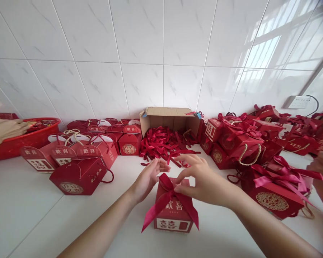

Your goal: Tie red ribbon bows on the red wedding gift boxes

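Note:
A small red gift box (174, 211) with gold and white lettering stands upright on the table in front of me. A dark red satin ribbon bow (165, 197) sits on its top, one loop standing up and two tails hanging over the front. My left hand (150, 178) is at the box's left upper side, fingers stretched out and holding nothing. At the upper right, my right hand (200, 179) curves over the box, thumb and index finger apart, their tips by the bow's knot. Part of the bow's right side is hidden by that hand.
An open cardboard carton (168, 111) spills red ribbons (164, 143) behind the box. Red boxes with cord handles (79, 175) stand at left; ribboned boxes (274, 197) pile at right. Another person's hand (12, 129) rests over a red basin (29, 143); another hand (321, 168) is at far right.

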Demonstrator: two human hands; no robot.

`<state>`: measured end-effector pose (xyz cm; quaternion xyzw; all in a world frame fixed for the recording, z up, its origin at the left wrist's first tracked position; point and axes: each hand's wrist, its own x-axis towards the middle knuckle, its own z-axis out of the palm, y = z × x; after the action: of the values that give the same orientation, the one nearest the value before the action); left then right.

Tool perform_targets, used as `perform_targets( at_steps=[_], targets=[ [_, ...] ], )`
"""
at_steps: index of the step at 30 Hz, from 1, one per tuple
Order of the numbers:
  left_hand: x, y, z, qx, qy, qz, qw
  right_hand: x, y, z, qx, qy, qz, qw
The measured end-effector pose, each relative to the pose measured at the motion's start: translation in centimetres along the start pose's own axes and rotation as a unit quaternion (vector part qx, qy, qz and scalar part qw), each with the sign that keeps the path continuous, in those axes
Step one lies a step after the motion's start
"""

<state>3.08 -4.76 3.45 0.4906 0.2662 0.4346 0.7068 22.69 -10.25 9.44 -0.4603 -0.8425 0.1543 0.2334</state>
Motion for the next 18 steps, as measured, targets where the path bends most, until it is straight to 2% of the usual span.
perform_targets(
  at_steps=[5,11,15,18],
  targets=[
    [0.2,-0.1,-0.7,-0.029,0.037,-0.004,0.999,0.0,-1.1,1.4,-0.054,-0.011,-0.014,0.998],
    [0.4,-0.5,-1.5,-0.036,0.047,-0.014,0.998,-0.2,-1.3,1.4,-0.061,0.009,0.016,0.998],
    [0.6,-0.7,-1.7,-0.020,0.059,-0.031,0.998,-1.0,-0.9,0.1,-0.052,0.028,0.041,0.997],
    [0.6,-0.6,-1.9,-0.009,0.061,-0.047,0.997,-2.2,0.0,-2.5,-0.038,0.061,0.076,0.994]
  ],
)
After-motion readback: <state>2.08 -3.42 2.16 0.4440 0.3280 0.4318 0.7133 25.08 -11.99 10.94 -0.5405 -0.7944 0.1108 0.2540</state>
